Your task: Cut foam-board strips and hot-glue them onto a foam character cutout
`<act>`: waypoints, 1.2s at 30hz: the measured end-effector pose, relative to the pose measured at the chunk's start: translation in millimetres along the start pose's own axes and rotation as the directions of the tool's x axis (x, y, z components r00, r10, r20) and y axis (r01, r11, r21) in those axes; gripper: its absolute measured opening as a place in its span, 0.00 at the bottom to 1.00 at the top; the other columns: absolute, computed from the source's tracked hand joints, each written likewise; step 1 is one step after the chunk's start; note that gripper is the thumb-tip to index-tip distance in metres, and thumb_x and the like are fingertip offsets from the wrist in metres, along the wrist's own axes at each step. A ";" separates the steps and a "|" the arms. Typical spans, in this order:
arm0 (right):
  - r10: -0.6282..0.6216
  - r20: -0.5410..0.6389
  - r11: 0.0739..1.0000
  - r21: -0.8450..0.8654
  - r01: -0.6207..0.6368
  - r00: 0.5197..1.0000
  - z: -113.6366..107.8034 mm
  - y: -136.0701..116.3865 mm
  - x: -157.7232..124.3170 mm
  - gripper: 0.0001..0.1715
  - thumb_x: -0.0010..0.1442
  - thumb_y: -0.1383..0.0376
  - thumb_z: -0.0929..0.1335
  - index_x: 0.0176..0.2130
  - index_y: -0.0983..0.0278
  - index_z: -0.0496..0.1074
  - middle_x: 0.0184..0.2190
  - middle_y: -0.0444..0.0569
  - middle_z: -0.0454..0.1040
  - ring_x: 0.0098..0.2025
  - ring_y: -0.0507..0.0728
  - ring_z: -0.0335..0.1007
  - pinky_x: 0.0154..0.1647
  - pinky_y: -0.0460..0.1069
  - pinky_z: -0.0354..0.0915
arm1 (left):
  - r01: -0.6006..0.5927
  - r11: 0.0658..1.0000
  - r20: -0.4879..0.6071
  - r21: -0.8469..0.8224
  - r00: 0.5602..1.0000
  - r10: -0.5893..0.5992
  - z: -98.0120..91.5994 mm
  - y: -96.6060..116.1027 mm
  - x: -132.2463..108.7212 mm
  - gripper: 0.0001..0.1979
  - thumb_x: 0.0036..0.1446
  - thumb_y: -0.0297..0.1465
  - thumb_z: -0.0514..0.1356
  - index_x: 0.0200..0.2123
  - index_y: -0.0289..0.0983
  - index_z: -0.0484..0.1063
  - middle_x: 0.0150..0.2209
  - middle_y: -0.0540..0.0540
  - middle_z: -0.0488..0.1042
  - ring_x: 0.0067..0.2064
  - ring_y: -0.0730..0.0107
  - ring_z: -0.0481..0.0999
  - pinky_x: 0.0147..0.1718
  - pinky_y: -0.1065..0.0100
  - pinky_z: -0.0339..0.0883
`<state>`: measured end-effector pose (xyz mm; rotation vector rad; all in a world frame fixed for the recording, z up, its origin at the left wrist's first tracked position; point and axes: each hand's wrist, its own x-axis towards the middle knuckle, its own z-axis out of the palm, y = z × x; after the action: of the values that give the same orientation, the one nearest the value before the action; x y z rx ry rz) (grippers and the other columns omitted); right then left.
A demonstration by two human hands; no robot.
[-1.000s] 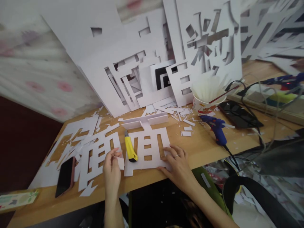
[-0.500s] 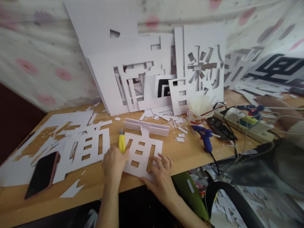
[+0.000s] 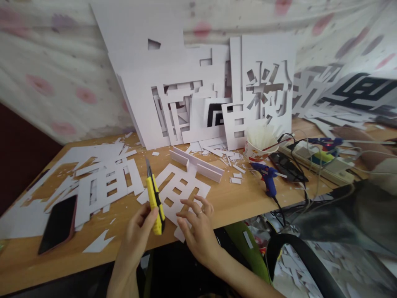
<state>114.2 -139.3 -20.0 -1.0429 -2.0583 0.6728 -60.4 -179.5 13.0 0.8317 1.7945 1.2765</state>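
My left hand [image 3: 139, 229] grips a yellow and black utility knife [image 3: 154, 198], its blade out and pointing up and away from me. Under and beside it lies a white foam board character [image 3: 188, 190] with several rectangular openings, flat on the table and turned at an angle. My right hand [image 3: 198, 225] is over that piece's near right part, fingers apart and slightly curled; whether the fingertips touch the board I cannot tell. Thin foam strips [image 3: 204, 166] stand on edge along the far side of the piece.
A second cut board [image 3: 133, 178] and a phone [image 3: 58, 223] lie left. Large cut-out sheets [image 3: 124, 54] lean at the back. On the right are a cup of glue sticks [image 3: 259, 145], a blue glue gun [image 3: 268, 180] and a power strip [image 3: 335, 176] with cables. A co-worker's arm [image 3: 362, 138] shows far right.
The knife has risen off the board in my left hand and come nearer me. The cut piece has turned on the table, and my right hand has shifted slightly left.
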 end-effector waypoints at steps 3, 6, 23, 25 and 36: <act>0.032 0.085 0.959 0.277 -0.055 0.996 -34.8 -4.0 -3.4 0.20 0.69 0.51 0.58 0.45 0.55 0.75 0.54 0.47 0.73 0.64 0.64 0.52 0.64 0.64 0.51 | -0.048 0.997 0.138 -0.054 0.989 0.056 24.7 1.6 -22.5 0.22 0.53 0.48 0.64 0.45 0.39 0.75 0.36 0.46 0.78 0.39 0.59 0.77 0.39 0.64 0.71; 0.145 0.097 0.925 0.339 -0.170 0.985 -58.7 2.9 -12.0 0.19 0.64 0.47 0.64 0.41 0.56 0.75 0.51 0.49 0.74 0.63 0.65 0.53 0.65 0.62 0.51 | -0.244 0.970 0.287 -0.005 0.929 0.235 55.7 13.6 -34.0 0.16 0.58 0.41 0.63 0.47 0.41 0.74 0.38 0.46 0.76 0.40 0.62 0.75 0.40 0.65 0.69; 0.282 -0.345 0.921 -0.164 -0.354 0.895 -92.9 86.4 -36.9 0.17 0.66 0.53 0.62 0.36 0.61 0.72 0.44 0.56 0.73 0.54 0.67 0.61 0.59 0.68 0.53 | 0.019 0.957 0.397 -0.291 0.912 0.103 103.5 -3.7 -34.9 0.20 0.52 0.37 0.67 0.49 0.42 0.75 0.36 0.50 0.66 0.34 0.73 0.66 0.37 0.70 0.64; 0.261 -0.464 0.879 -0.247 -0.407 0.846 -90.3 94.2 -29.2 0.17 0.65 0.53 0.63 0.35 0.62 0.73 0.43 0.57 0.73 0.52 0.68 0.61 0.57 0.68 0.55 | 0.086 0.900 0.376 -0.428 0.922 0.090 95.7 -12.3 -36.7 0.21 0.48 0.31 0.67 0.49 0.41 0.76 0.37 0.49 0.69 0.35 0.74 0.68 0.39 0.70 0.67; 0.381 -0.482 0.660 -0.455 -0.598 0.789 -73.1 109.4 15.0 0.21 0.61 0.52 0.64 0.39 0.67 0.75 0.48 0.60 0.72 0.58 0.73 0.54 0.55 0.65 0.49 | 0.196 0.906 0.249 -0.375 0.963 -0.105 76.9 -2.1 -40.3 0.20 0.55 0.42 0.67 0.45 0.34 0.77 0.53 0.34 0.77 0.58 0.50 0.74 0.61 0.52 0.65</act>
<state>215.7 -59.0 -47.9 -1.9907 -1.6752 0.0408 26.0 -179.1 4.0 0.5673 1.3311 1.3264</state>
